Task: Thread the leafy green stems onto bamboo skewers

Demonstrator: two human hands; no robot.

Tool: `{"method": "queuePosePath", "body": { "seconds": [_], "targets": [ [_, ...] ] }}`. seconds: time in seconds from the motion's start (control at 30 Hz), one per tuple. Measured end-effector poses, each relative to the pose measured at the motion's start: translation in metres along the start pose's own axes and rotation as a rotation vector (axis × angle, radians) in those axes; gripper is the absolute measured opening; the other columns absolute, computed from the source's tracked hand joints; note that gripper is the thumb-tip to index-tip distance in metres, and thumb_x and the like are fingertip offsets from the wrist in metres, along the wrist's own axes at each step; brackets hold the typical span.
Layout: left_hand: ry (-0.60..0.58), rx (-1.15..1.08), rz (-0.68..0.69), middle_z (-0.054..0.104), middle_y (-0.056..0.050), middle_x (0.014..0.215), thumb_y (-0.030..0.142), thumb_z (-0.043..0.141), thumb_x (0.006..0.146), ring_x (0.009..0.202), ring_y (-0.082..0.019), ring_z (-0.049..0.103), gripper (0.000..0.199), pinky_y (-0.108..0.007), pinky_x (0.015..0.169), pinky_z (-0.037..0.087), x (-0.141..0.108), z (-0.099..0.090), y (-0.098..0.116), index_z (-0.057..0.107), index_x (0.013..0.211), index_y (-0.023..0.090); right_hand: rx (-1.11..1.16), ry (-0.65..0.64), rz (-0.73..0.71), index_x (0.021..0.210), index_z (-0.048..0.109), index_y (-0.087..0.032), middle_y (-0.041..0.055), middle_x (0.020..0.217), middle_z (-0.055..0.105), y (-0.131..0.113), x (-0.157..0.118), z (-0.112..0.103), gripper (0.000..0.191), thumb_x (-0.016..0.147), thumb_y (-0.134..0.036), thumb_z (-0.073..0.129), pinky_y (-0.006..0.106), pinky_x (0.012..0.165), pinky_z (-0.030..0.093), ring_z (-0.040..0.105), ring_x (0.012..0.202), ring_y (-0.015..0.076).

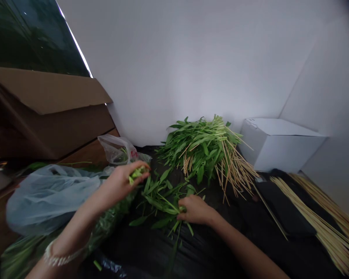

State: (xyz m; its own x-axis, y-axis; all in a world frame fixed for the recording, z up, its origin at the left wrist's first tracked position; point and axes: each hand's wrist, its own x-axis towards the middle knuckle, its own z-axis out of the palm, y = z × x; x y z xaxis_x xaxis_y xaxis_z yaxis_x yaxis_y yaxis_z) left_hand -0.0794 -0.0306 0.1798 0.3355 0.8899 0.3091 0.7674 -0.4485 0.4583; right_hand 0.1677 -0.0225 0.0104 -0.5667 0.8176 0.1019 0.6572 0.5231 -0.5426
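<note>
My left hand (130,176) is closed round a small bunch of cut green stems (137,174), raised over the plastic bags. Lower and to the right, my right hand (193,210) pinches the stem ends of some leafy greens (159,197) lying on the black sheet (203,248). Behind it rises a large pile of leafy greens (200,141) bundled on thin wooden sticks (235,166), the sticks fanning out to the right.
Plastic bags (55,197) with greens lie at the left, below an open cardboard box (55,112). A white box (282,143) stands at the right against the wall. Loose sticks (311,217) and a black flat object (285,209) lie at the right.
</note>
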Motion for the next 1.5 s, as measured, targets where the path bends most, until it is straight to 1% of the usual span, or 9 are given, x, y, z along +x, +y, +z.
{"method": "queuePosePath", "body": {
  "seconds": [0.2,0.4,0.5,0.57,0.67,0.8,1.13,1.33,1.5],
  "targets": [
    [-0.294,0.232,0.128,0.068,-0.007,0.097,0.048,0.058,0.085,0.086,-0.023,0.064,0.033,-0.030,0.076,0.047,-0.061,0.091,-0.014,0.062,0.107,0.024,0.184,0.201,0.061,0.068,0.055,-0.020,-0.0016,0.064,0.059,0.007,0.005,-0.017,0.014,0.081,-0.026,0.056,0.024,0.057,0.031,0.052,0.060,0.0132],
    [-0.244,0.320,0.304,0.056,-0.015,0.124,0.072,0.068,0.061,0.113,-0.035,0.051,0.098,-0.050,0.097,0.038,-0.081,0.149,-0.034,0.042,0.141,0.021,0.616,0.372,0.099,0.082,0.049,-0.023,-0.0065,0.056,0.055,0.020,0.011,-0.024,0.014,0.089,-0.035,0.049,0.023,0.053,0.039,0.051,0.048,0.0118],
    [-0.226,0.287,0.431,0.050,-0.016,0.135,0.077,0.067,0.056,0.121,-0.036,0.046,0.110,-0.053,0.104,0.031,-0.076,0.146,-0.040,0.035,0.146,0.022,0.720,0.475,0.087,0.083,0.049,-0.023,-0.0073,0.054,0.051,0.025,0.013,-0.024,0.018,0.089,-0.040,0.049,0.023,0.050,0.040,0.050,0.048,0.0121],
    [-0.146,0.260,0.496,0.056,-0.013,0.130,0.066,0.064,0.071,0.117,-0.031,0.050,0.086,-0.047,0.102,0.035,-0.072,0.137,-0.040,0.041,0.142,0.023,0.776,0.499,0.084,0.083,0.048,-0.023,-0.0075,0.053,0.050,0.026,0.014,-0.025,0.019,0.089,-0.042,0.049,0.023,0.048,0.039,0.049,0.047,0.0122],
    [0.173,0.232,0.499,0.068,-0.007,0.106,0.028,0.055,0.091,0.096,-0.020,0.059,0.037,-0.035,0.088,0.042,-0.056,0.117,-0.032,0.055,0.128,0.023,0.814,0.498,0.082,0.082,0.048,-0.024,-0.0075,0.052,0.049,0.024,0.014,-0.027,0.021,0.088,-0.043,0.049,0.022,0.046,0.038,0.048,0.046,0.0122],
    [0.506,0.349,0.443,0.071,-0.004,0.096,0.018,0.059,0.090,0.088,-0.018,0.058,0.024,-0.033,0.080,0.042,-0.015,0.089,-0.017,0.066,0.112,0.023,0.745,0.493,0.063,0.082,0.049,-0.023,-0.0072,0.052,0.049,0.023,0.013,-0.025,0.019,0.088,-0.041,0.049,0.023,0.049,0.039,0.048,0.047,0.0124],
    [0.159,0.601,0.437,0.073,-0.003,0.090,0.021,0.058,0.091,0.098,-0.020,0.057,0.017,-0.038,0.082,0.031,0.024,0.087,-0.020,0.068,0.104,0.024,0.398,0.512,0.000,0.083,0.052,-0.023,-0.0058,0.057,0.050,0.019,0.009,-0.027,0.015,0.090,-0.035,0.049,0.023,0.056,0.036,0.049,0.053,0.0126],
    [0.187,0.543,0.337,0.070,-0.003,0.080,0.021,0.058,0.085,0.092,-0.022,0.057,0.012,-0.038,0.081,0.033,0.021,0.089,-0.018,0.070,0.082,0.021,0.339,0.518,-0.029,0.088,0.057,-0.022,-0.0022,0.077,0.061,0.014,0.008,-0.031,0.012,0.089,-0.033,0.052,0.024,0.063,0.038,0.053,0.062,0.0123],
    [0.277,0.109,0.007,0.067,-0.002,0.072,0.019,0.054,0.073,0.079,-0.020,0.057,0.014,-0.031,0.074,0.040,0.029,0.096,-0.028,0.066,0.067,0.019,0.411,0.479,0.016,0.083,0.056,-0.021,-0.0050,0.063,0.054,0.009,0.009,-0.030,0.011,0.087,-0.032,0.054,0.023,0.057,0.035,0.048,0.056,0.0116]
  ]
}}
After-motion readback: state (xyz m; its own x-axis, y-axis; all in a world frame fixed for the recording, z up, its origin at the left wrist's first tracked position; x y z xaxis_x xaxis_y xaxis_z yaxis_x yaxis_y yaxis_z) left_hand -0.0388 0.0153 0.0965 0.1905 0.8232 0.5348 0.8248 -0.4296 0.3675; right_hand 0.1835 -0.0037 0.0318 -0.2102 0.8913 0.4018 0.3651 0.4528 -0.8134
